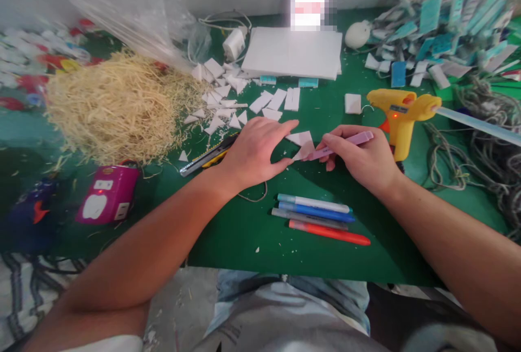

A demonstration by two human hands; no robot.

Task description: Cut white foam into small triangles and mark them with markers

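Head view: palm down, the left hand (258, 148) spreads open, thumb at the pale piece (304, 151); the right hand (366, 161) pinches the pink marker (353, 140) over it, loose markers (315, 211) nearer the desk's (228, 238) front edge.

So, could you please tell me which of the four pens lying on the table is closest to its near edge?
It is the red pen; the grey pen, blue pen and white pen all lie farther from that edge.
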